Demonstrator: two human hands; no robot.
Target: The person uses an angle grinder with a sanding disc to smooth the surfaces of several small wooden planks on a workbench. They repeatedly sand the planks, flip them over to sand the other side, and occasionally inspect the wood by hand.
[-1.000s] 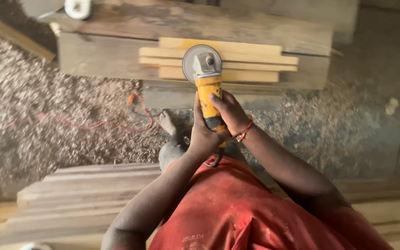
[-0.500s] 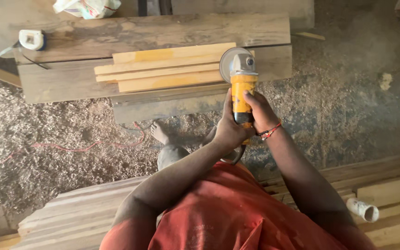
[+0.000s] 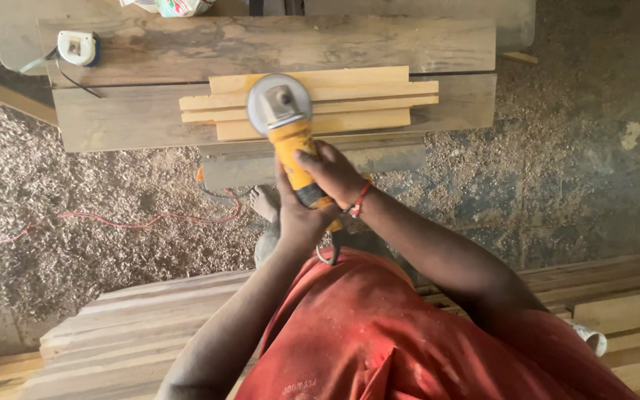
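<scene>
1. Yellow plastic forms the body of the angle grinder (image 3: 290, 144), which both hands grip over a bundle of pale wooden strips (image 3: 350, 104).
2. The right hand (image 3: 331, 174) wraps around the top of the yellow body, fingers curled over it; a red and dark bracelet (image 3: 361, 200) sits at that wrist.
3. The left hand (image 3: 298, 218) clasps the rear of the grinder from below, just behind the right hand and touching it.
4. The round grey disc guard (image 3: 279, 104) lies over the left half of the strips; whether the disc touches the wood cannot be told.
5. The strips lie side by side, lengthwise, on a weathered plank bench (image 3: 446, 52).
6. A tape measure (image 3: 78, 47) rests on the far left corner of the bench, well apart from the grinder.
7. Wood shavings (image 3: 53, 185) cover the ground to the left, with a thin red cable (image 3: 112, 218) running across them.
8. A bare foot (image 3: 264, 204) shows just below the bench, beside the left hand.
9. Stacked planks (image 3: 150, 311) lie near the person, who wears a red shirt (image 3: 364, 333) dusted pale.
</scene>
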